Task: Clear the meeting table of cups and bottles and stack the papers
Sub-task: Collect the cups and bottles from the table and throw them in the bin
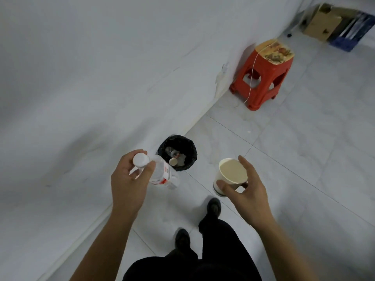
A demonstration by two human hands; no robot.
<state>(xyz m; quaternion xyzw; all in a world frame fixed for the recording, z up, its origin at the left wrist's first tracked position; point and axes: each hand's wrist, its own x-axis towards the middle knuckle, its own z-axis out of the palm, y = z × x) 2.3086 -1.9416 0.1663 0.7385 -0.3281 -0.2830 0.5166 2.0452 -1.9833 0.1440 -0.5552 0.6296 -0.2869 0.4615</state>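
Standing on a pale tiled floor (304, 149) hard by a white wall (101, 78), looking straight down. Gripping a clear plastic bottle (160, 173) in the left hand (127, 179), with fingers and thumb curled round the neck just under the white cap (140, 160) and the red-and-white labelled body slanting down and away. Holding a white paper cup (231, 175) in the right hand (245, 191), with the thumb on the near wall, the fingers spread loosely round the far rim and the mouth tipped up toward the camera. Cream-coloured inside; cannot tell whether liquid or bare paper.

Directly ahead and between the two hands, a small round bin (191, 147) lined with a black bag, set on the floor right against the wall. Already holding rubbish: something clear and crumpled, white scraps and a round beige disc (173, 161). Bottle overlapping the bin's left edge in this view, cup well off to its right.

Below, dark trousers (219, 240) and two dark shoes (213, 206), one stepped ahead of the other, short of the bin.

Farther along the wall, a red plastic stool (263, 78) with a printed top and a thin white cord (252, 78) trailing down over it to the floor. In the far corner, a brown cardboard box (322, 23) beside a blurred blue stack (353, 31).
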